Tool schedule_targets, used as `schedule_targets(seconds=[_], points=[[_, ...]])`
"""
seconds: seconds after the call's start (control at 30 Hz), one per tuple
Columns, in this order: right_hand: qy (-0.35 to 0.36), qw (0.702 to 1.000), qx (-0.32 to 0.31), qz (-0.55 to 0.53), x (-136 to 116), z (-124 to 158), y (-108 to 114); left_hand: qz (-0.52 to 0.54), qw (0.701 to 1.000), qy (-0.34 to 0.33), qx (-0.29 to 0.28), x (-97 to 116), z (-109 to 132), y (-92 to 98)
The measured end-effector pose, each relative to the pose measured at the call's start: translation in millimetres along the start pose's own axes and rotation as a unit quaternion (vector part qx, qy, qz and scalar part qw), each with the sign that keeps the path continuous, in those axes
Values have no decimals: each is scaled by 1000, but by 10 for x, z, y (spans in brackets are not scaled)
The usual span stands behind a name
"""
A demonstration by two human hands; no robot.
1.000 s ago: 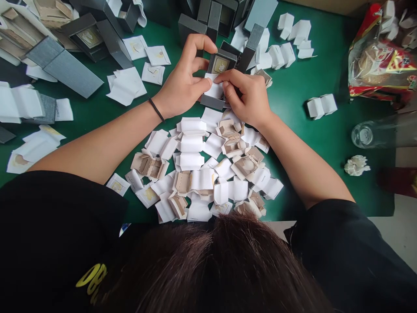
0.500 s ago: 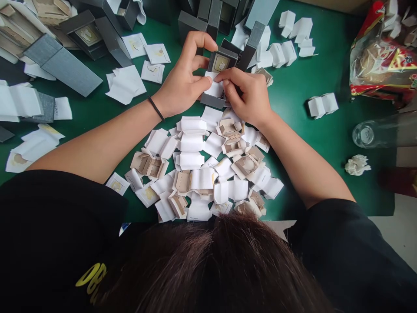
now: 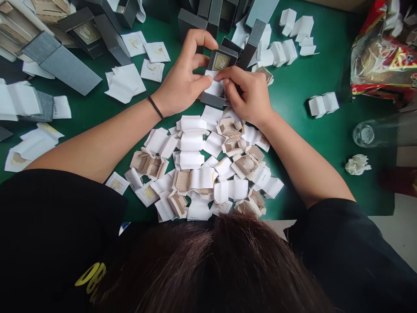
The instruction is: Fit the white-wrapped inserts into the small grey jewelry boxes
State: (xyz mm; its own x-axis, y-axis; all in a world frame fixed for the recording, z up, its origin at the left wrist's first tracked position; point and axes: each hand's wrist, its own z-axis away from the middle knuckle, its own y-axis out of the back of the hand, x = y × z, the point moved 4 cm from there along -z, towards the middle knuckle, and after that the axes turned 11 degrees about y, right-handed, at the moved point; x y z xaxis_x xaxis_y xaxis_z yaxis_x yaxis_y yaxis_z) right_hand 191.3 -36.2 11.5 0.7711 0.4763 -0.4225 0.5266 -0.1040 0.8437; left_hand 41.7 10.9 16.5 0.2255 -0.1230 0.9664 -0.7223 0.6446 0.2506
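A small open grey box (image 3: pixel 213 99) stands on the green table (image 3: pixel 299 130), its raised lid (image 3: pixel 222 58) showing a cream emblem inside. Both hands work at a folded white card insert (image 3: pixel 215 88) sitting in the box. My left hand (image 3: pixel 184 80) curls round the box's left side, thumb pressed on the insert. My right hand (image 3: pixel 249 93) pinches the insert's upper right edge with its fingertips. Just below the hands lies a heap of folded white and tan card inserts (image 3: pixel 202 167).
Grey boxes and lids (image 3: pixel 61 65) are piled at the back left and back middle. Loose white inserts (image 3: pixel 322 104) lie to the right. A clear bottle (image 3: pixel 374 132), a crumpled paper ball (image 3: pixel 356 164) and a plastic bag (image 3: pixel 381 56) sit at the right edge.
Almost nothing has moved. Both hands stay on the insert in the box, with only slight finger shifts.
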Motion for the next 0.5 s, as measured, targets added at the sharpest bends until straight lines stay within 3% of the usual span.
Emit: schedule_targets(seconds=[0.5], points=[[7,1000,8,7,11,-4,-15,-26,1000,-16,2,-36,-11,12]])
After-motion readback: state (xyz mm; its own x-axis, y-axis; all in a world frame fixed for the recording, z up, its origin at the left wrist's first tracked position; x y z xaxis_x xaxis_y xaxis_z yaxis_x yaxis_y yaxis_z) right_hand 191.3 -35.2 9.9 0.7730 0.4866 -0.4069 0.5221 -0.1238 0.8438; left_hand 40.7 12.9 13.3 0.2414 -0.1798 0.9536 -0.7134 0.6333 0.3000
